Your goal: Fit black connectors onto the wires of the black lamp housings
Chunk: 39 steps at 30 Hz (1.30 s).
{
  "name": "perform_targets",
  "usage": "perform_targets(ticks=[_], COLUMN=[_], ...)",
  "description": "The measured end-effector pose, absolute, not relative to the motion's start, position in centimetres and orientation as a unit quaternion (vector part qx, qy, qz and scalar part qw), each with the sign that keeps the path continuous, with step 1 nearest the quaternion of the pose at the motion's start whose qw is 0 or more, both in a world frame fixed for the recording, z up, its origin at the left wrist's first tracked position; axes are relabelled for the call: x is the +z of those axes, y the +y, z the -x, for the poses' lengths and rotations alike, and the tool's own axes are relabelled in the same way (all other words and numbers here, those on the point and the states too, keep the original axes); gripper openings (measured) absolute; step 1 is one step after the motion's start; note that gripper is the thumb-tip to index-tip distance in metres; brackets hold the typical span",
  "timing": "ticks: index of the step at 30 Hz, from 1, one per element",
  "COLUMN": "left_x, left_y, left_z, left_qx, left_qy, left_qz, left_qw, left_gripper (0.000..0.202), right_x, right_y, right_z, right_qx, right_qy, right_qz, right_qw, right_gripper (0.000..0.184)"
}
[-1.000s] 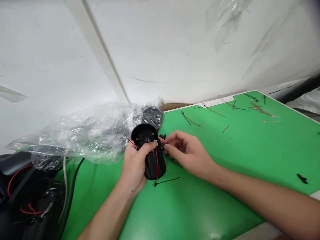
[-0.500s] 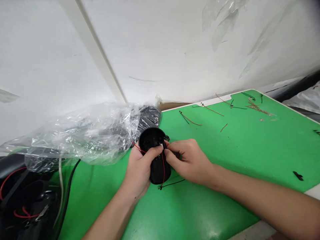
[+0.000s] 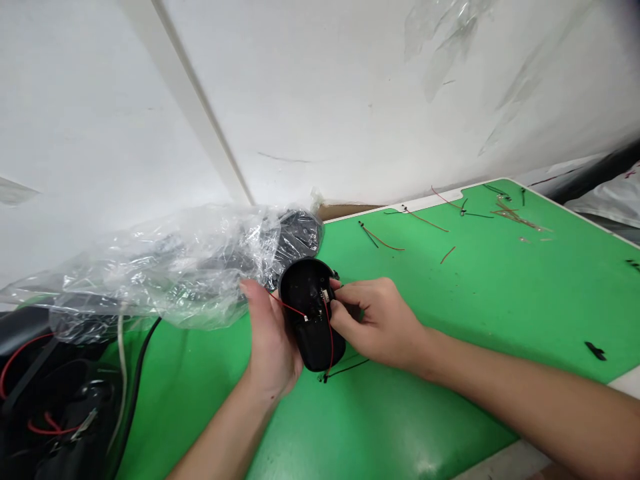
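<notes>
A black oval plastic shell [image 3: 313,313] lies hollow side up over the green mat [image 3: 450,320]. My left hand [image 3: 270,340] cradles the shell from below, thumb lifted off its rim. A red wire [image 3: 327,330] runs across the shell's inside, and a black wire [image 3: 345,368] trails out at its near end. My right hand [image 3: 373,320] is closed in a pinch at the shell's right rim, fingertips on a small white connector [image 3: 325,294] there.
A crumpled clear plastic bag [image 3: 165,267] with more black parts lies just left of the shell. Cut red and black wire scraps [image 3: 425,223] litter the mat's far side. Black parts with red wires [image 3: 50,400] sit at the lower left. A white wall stands behind.
My left thumb has lifted off the shell's inside, baring the red wire. The shell has turned slightly to the right. My right hand keeps its pinch at the rim.
</notes>
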<state>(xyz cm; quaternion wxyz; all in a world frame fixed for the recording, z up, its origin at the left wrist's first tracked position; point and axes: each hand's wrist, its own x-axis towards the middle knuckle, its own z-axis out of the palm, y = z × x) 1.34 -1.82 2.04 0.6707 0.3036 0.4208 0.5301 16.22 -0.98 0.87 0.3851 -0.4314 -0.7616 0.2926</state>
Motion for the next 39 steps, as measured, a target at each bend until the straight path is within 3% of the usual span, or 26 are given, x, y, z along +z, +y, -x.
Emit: perform_targets(ticks=[8, 29, 39], left_x=[2.2, 2.8, 2.3], left_y=[-1.4, -1.3, -1.6], left_z=[-1.5, -2.0, -2.2], left_qx=[0.523, 0.495, 0.487], left_qy=[0.464, 0.463, 0.473], left_qz=[-0.266, -0.228, -0.253], left_qw=[0.664, 0.699, 0.689], left_gripper=[0.073, 0.070, 0.070], right_x=[0.8, 0.5, 0.4], right_y=[-0.9, -1.7, -2.1], right_z=[-16.1, -16.2, -16.1], right_qx=[0.312, 0.225, 0.166], right_qy=[-0.762, -0.789, -0.809], right_qz=[0.397, 0.391, 0.412], right_qw=[0.405, 0.418, 0.384], right_gripper=[0.031, 0.036, 0.034])
